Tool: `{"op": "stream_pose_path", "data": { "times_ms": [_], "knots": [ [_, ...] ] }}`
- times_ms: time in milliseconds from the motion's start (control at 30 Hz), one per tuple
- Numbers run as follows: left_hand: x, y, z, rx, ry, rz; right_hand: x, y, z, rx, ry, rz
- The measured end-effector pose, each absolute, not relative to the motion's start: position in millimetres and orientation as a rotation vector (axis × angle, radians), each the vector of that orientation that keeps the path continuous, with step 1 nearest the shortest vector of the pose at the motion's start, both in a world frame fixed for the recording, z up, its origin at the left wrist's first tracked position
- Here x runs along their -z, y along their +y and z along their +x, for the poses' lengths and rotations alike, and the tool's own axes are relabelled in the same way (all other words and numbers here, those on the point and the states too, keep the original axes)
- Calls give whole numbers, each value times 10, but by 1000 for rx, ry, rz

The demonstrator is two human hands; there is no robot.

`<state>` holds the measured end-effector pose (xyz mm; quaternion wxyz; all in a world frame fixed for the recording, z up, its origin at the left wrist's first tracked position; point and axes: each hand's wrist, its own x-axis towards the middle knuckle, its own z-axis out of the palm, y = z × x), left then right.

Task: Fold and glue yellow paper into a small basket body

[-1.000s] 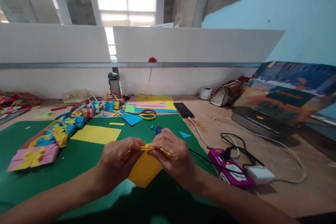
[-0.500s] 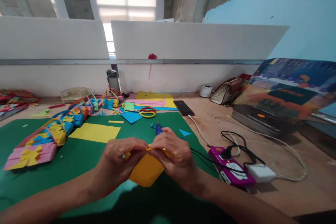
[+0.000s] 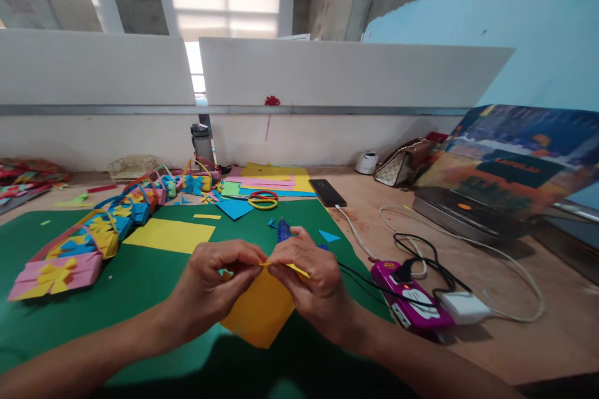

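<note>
Both hands meet at the top edge of a yellow paper piece (image 3: pixel 260 308), over the green mat (image 3: pixel 154 299). My left hand (image 3: pixel 219 277) pinches that edge between thumb and fingers. Right beside it, my right hand (image 3: pixel 309 271) pinches the same edge, fingertips almost touching the left ones. The paper's body hangs below the fingers, and part of its upper edge is hidden by them. Just behind my right hand lies a blue glue gun (image 3: pixel 283 230), its lower part covered by the hand.
Paper baskets with bows (image 3: pixel 56 274) line the left side. A yellow sheet (image 3: pixel 169 235), scissors (image 3: pixel 262 199) and stacked coloured paper (image 3: pixel 276 181) lie beyond the hands. To the right are a phone (image 3: pixel 327 192), a purple power strip (image 3: pixel 412 299) and loose cables.
The yellow paper has tilted, its lower corner now hanging a little further down and toward me. Both hands keep their pinch with only slight finger movement.
</note>
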<state>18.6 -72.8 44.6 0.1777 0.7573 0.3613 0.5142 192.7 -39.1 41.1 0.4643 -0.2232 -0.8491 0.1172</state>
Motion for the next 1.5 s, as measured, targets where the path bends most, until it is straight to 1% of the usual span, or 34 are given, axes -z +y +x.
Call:
{"op": "stream_pose_path", "data": {
  "times_ms": [633, 1300, 1500],
  "knots": [
    [-412, -691, 217, -1416, 956, 1819, -429, -427, 1901, -297, -2073, -580],
    [-434, -654, 163, -1414, 1042, 1897, -383, -358, 1912, -293, -2086, -599],
    [-405, -633, 167, -1436, 1033, 1854, -375, -368, 1886, -392, -2054, -644]
  ]
}}
